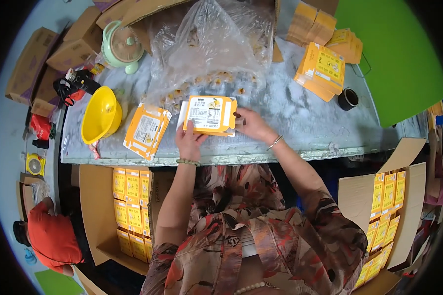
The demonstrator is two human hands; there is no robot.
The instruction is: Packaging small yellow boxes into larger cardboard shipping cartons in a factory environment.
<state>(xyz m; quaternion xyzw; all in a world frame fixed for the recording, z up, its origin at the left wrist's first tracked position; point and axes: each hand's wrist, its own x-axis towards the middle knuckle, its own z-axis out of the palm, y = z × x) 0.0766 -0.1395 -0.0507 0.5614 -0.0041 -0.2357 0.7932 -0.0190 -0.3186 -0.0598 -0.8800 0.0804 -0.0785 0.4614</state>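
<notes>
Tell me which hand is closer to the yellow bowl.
Left. The left hand is right of the yellow bowl, with flat cartons between; the right hand is farther right, at the right end of the held carton.

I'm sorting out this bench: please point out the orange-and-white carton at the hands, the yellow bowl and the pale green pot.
Orange-and-white carton (207, 114): head view, on its printed face.
Yellow bowl (97, 117): head view, on its inside.
Pale green pot (126, 47): head view, on its round top.

Orange and white carton (212, 114), yellow bowl (99, 117)
</notes>
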